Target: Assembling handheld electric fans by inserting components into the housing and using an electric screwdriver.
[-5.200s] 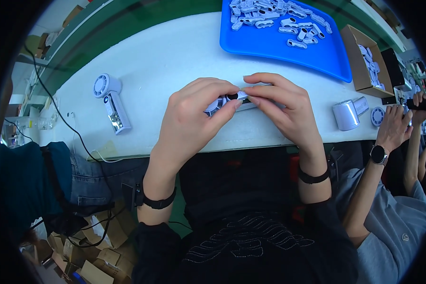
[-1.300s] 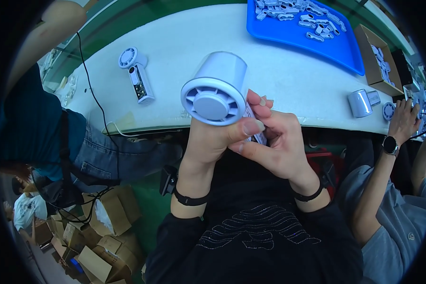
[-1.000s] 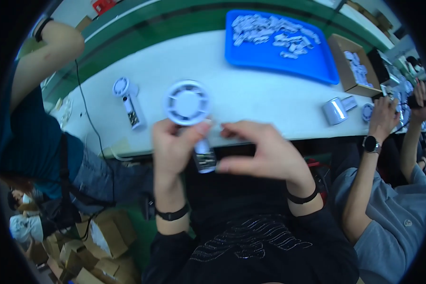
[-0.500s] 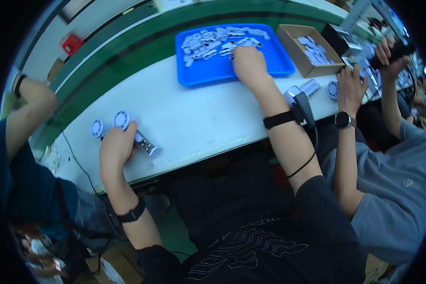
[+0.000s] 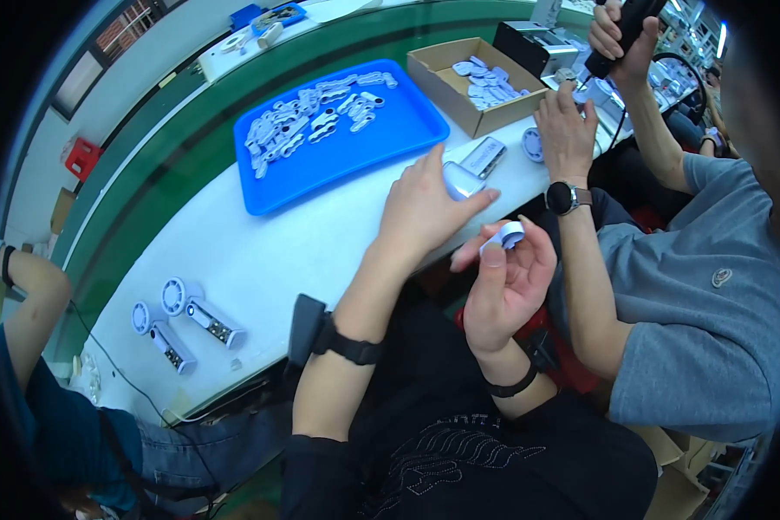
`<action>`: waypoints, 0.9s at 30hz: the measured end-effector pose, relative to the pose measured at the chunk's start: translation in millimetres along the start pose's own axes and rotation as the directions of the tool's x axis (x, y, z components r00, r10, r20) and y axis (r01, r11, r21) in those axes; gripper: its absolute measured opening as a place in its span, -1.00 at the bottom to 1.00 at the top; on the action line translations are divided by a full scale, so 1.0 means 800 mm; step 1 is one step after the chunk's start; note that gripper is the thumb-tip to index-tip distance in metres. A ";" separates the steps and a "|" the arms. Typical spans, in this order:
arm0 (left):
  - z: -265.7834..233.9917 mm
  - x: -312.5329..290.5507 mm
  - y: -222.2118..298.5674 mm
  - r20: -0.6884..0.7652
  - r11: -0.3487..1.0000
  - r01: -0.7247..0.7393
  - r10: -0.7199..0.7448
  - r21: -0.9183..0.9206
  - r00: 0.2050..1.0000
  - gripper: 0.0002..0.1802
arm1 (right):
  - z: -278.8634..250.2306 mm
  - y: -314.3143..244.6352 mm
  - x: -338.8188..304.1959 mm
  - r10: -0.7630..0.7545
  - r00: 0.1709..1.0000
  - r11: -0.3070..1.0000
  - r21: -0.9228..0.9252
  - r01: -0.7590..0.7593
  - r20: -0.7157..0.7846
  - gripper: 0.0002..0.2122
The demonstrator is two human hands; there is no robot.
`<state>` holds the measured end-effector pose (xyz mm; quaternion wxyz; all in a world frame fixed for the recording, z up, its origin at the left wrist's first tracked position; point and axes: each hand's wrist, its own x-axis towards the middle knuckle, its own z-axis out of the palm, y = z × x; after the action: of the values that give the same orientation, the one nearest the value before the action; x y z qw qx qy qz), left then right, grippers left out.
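Note:
My left hand (image 5: 420, 204) reaches over the table's right part, thumb and fingers apart around a glossy white rounded housing (image 5: 462, 180). Its palm side is partly hidden, and a firm grip does not show. Beside that housing lies a white rectangular casing (image 5: 484, 157). Close to me, just off the table edge, my right hand (image 5: 511, 290) pinches a small white plastic piece with a ring-shaped end (image 5: 512, 232) between thumb and fingers. At the table's left lie two white handheld fans (image 5: 177, 296) with round heads and opened handles exposing inner parts.
A blue tray (image 5: 342, 173) bears many small white plastic pieces. Right of it stands a cardboard box (image 5: 438, 85) with white oval pieces. A co-worker in grey (image 5: 693, 338) handles a black tool (image 5: 628, 35) at the right; another person's arm (image 5: 39, 286) shows at far left.
The view has shifted right. My left hand has left the fans and come to the glossy housing. My right hand has moved from the tray toward me, now with a small white piece.

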<state>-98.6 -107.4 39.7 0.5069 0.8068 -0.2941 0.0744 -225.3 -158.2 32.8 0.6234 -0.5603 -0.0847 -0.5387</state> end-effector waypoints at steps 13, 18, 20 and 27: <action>-0.215 -0.105 -0.008 0.054 0.823 0.537 -0.537 -0.182 0.842 -0.63 | 0.002 0.042 0.031 0.580 0.773 0.815 -0.177 -0.552 0.259 -0.67; -0.252 -0.134 -0.031 -0.054 0.848 0.525 -0.522 0.072 0.851 -0.68 | 0.054 0.056 0.021 0.443 0.715 0.893 -0.196 -0.405 0.541 -0.73; -0.247 -0.138 -0.036 -0.088 0.860 0.493 -0.485 0.131 0.870 -0.70 | 0.072 0.058 0.025 0.460 0.660 0.876 -0.180 -0.448 0.594 -0.75; -0.243 -0.144 -0.035 -0.119 0.935 -0.154 0.201 0.318 0.972 -0.65 | 0.098 0.069 0.031 0.123 0.457 0.987 -0.155 0.032 0.881 -0.78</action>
<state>-142.6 114.9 62.6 0.3872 0.8380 -0.3119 0.2249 -134.0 -122.5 45.1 0.4587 -0.8055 -0.3412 -0.1562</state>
